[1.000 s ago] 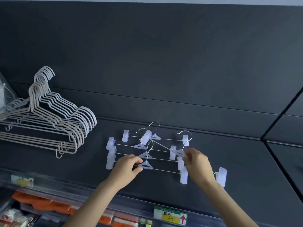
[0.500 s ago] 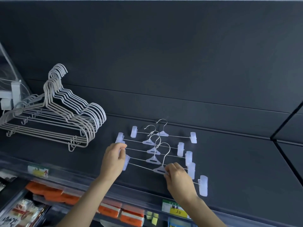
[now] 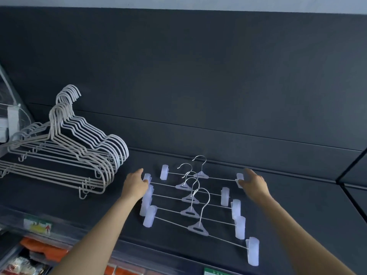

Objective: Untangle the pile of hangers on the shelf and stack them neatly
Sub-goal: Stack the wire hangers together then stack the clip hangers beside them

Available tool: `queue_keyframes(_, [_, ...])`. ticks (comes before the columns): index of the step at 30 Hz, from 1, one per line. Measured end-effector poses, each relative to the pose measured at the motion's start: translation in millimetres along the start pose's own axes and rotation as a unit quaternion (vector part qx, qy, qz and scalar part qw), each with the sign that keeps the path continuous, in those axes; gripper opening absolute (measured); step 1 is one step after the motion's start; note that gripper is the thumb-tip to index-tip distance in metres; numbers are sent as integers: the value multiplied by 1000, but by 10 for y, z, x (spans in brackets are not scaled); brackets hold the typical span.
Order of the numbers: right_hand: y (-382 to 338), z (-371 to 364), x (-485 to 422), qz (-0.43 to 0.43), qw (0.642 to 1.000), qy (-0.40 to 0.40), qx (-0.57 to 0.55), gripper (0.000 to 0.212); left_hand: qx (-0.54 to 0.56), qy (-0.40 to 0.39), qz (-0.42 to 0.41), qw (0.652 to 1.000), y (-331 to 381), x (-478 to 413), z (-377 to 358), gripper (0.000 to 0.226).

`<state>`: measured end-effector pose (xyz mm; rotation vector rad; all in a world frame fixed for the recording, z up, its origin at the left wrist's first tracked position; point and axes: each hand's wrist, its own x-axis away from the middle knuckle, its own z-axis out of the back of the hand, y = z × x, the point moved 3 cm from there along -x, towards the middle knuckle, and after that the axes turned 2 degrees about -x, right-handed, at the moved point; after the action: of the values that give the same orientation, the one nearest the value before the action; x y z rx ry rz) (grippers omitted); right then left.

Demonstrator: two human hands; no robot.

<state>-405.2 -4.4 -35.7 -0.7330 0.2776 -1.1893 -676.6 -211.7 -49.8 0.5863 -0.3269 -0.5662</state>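
Hangers (image 3: 191, 199) looked light, springy, snag-prone | our left fingers (image 3: 146, 180) and right fingers (image 3: 241, 182) touched outer clips, grip unclear | best held at clips

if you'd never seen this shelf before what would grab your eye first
Probably the clip hangers fanned out in a staggered row at the middle of the dark shelf, their pale clips bright against it. The left hand and right hand reach to the far clips at either end. At far left lies a stack of white wire hangers, hooks nested together.
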Motion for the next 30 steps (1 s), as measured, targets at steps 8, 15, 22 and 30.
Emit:
queue_keyframes(8, [-31, -170, -141, -23, 997, -10, -71, 35, 51, 2, -10, 999, 100, -146, -125, 36])
queue_keyframes(15, [-80, -213, -150, -14, 1000, 0, 2, 26, 44, -9, -23, 999, 71, -163, -115, 43])
queue_keyframes(22, [-11, -202, -158, 15, 997, 0, -72, 25, 37, -48, -22, 998, 73, -105, -133, 36])
queue_keyframes(30, [148, 81, 462, 18, 998, 37, -49, 31, -4, 30, -51, 998, 10, 209, 143, 32])
